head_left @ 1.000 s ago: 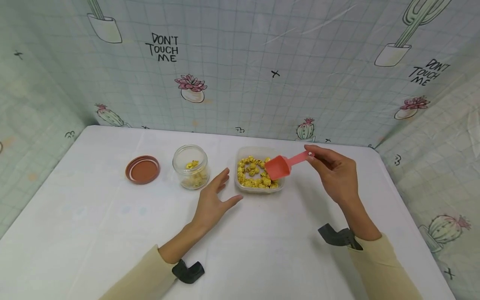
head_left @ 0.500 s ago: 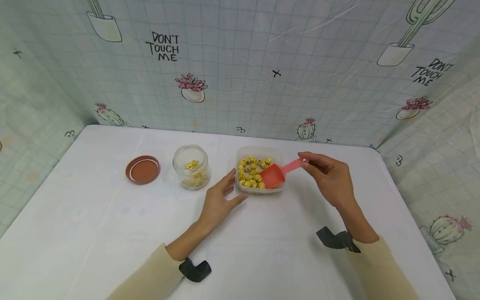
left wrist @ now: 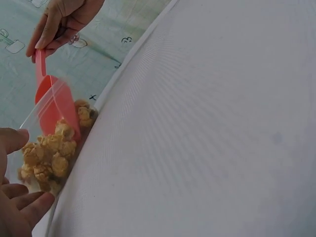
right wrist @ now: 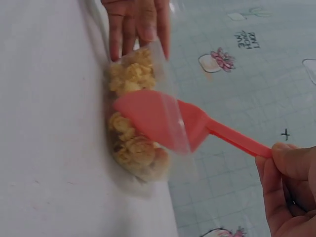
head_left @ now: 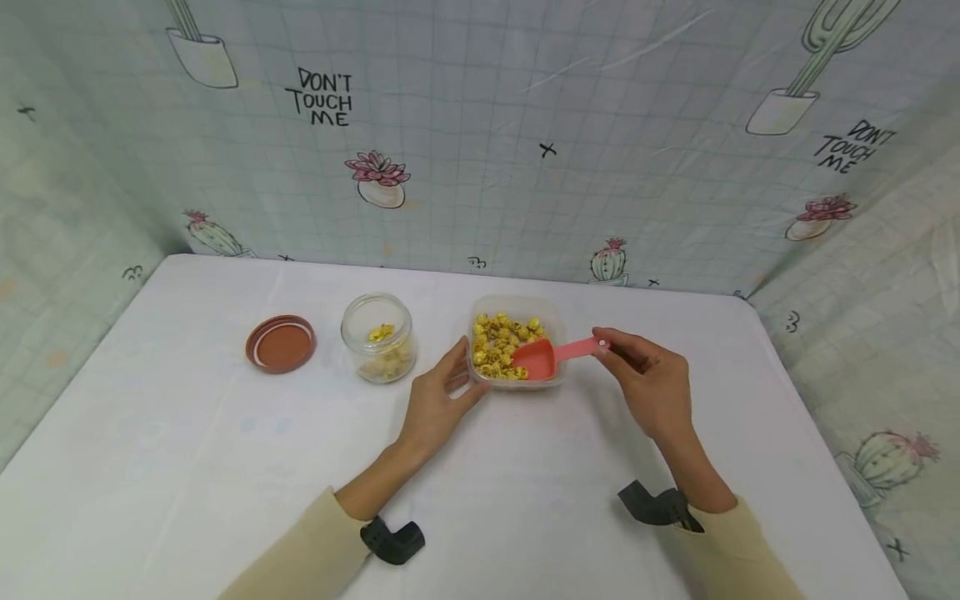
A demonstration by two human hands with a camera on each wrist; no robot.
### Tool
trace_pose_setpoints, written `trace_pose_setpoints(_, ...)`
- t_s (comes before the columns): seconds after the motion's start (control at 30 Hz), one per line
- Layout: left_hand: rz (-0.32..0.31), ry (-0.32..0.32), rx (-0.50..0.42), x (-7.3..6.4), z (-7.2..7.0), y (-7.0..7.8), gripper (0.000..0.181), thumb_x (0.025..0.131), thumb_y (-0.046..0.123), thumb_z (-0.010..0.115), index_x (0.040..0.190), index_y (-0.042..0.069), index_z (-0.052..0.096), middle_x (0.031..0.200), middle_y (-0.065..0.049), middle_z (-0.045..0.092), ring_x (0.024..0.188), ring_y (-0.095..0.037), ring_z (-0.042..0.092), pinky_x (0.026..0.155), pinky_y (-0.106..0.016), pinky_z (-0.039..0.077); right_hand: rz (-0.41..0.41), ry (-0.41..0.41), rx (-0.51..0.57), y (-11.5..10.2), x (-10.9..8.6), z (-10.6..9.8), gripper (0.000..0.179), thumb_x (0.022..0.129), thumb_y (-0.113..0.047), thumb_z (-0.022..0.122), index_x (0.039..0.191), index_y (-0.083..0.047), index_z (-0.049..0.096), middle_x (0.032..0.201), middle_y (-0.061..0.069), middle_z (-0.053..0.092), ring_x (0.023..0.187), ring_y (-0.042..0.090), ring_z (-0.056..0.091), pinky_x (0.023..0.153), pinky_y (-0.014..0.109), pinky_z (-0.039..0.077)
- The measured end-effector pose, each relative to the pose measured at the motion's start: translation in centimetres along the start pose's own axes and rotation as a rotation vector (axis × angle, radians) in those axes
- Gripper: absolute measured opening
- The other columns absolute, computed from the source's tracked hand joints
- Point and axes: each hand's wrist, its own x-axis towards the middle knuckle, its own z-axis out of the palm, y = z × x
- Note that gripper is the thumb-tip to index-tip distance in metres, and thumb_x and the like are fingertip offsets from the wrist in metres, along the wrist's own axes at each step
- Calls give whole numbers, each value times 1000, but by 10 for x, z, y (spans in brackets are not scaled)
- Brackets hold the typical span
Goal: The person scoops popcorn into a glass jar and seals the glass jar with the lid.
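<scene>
A clear plastic container (head_left: 519, 385) with yellow popcorn (head_left: 491, 358) in it stands on the table. My left hand (head_left: 437, 408) rests on its left end, fingers at the side and thumb at the near corner, all fairly straight. The right hand (head_left: 648, 379) pinches the handle end of a pink scoop (head_left: 536, 360) between thumb and fingertips. Inside the container, the scoop's bowl (right wrist: 148, 116) is tilted down among the popcorn pieces, seen through the wall in the right wrist view. The left wrist view shows popcorn (left wrist: 49, 158) gathered near the left fingertips.
Left of the container stands an uncovered glass jar (head_left: 378, 342) partly filled with popcorn. Farther left lies a round brown lid (head_left: 281, 344). A patterned cloth (head_left: 480, 150) hangs behind the white table (head_left: 510, 500).
The right hand has lowered the scoop into the container and moved it left and toward me. My left hand has moved right, from beside the container to its left end.
</scene>
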Motion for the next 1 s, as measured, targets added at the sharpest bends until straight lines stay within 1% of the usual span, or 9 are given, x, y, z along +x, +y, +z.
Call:
trace_pose_setpoints(0.1, 8, -7, 10, 0, 0, -1, 72, 85, 20, 74, 145, 0, 37, 139, -19, 48, 114, -27, 58, 90, -29, 52, -65, 23, -9, -4, 1, -2, 25, 85, -18, 74, 109, -15, 74, 100, 2, 71, 85, 6, 63, 71, 13, 53)
trace_pose_setpoints(0.23, 10, -11, 18, 0, 0, -1, 73, 85, 20, 74, 145, -1, 37, 139, -19, 47, 115, -27, 58, 90, -28, 51, -155, 20, -39, -5, 1, 1, 25, 83, -13, 75, 108, -10, 74, 99, 5, 71, 84, 9, 63, 74, 13, 53)
trace_pose_setpoints(0.33, 6, -15, 19, 1, 0, -1, 73, 86, 20, 73, 145, -1, 37, 139, -19, 47, 115, -25, 58, 90, -26, 51, -151, 43, -51, 1, -3, 7, 26, 83, -14, 75, 108, -9, 74, 100, 7, 71, 84, 12, 64, 72, 10, 52)
trace_pose_setpoints(0.4, 1, -18, 14, 1, 0, -1, 72, 86, 19, 73, 145, 0, 36, 138, -18, 48, 115, -23, 58, 91, -25, 50, -104, 58, -42, 5, -7, 12, 25, 84, -16, 75, 108, -11, 74, 100, 5, 71, 82, 13, 64, 68, 10, 52)
trace_pose_setpoints(0.47, -2, -17, 16, 2, 0, -1, 72, 86, 18, 73, 145, 0, 36, 137, -18, 49, 114, -22, 59, 91, -24, 50, -28, 60, -3, 8, -13, 18, 24, 84, -20, 75, 107, -13, 75, 100, 3, 71, 81, 13, 63, 62, 11, 51)
trace_pose_setpoints(0.6, -4, -10, 21, 2, 0, -2, 72, 86, 17, 73, 145, -1, 36, 135, -19, 50, 112, -22, 60, 90, -25, 50, 123, 25, 85, 11, -22, 29, 24, 83, -24, 75, 106, -17, 76, 99, -1, 72, 81, 14, 62, 54, 17, 49)
trace_pose_setpoints(0.7, -10, -9, 24, 2, -1, -2, 72, 86, 17, 73, 145, 0, 36, 135, -18, 50, 112, -21, 60, 89, -24, 51, 201, 15, 117, 12, -24, 34, 24, 83, -27, 76, 106, -18, 76, 99, -1, 72, 85, 13, 64, 57, 19, 52)
trace_pose_setpoints(0.8, -14, -12, 23, 2, -1, -2, 71, 86, 17, 74, 145, 1, 37, 135, -17, 51, 111, -21, 61, 89, -24, 51, 268, 18, 134, 12, -23, 35, 24, 84, -29, 75, 106, -19, 75, 100, -1, 72, 89, 11, 66, 66, 22, 56)
trace_pose_setpoints(1.0, -24, -16, 18, 2, -1, 0, 71, 86, 17, 74, 145, 2, 37, 136, -17, 50, 110, -21, 61, 89, -25, 51, 406, 16, 217, 6, -22, 36, 27, 84, -28, 75, 109, -16, 74, 102, 2, 71, 91, 11, 68, 73, 24, 56)
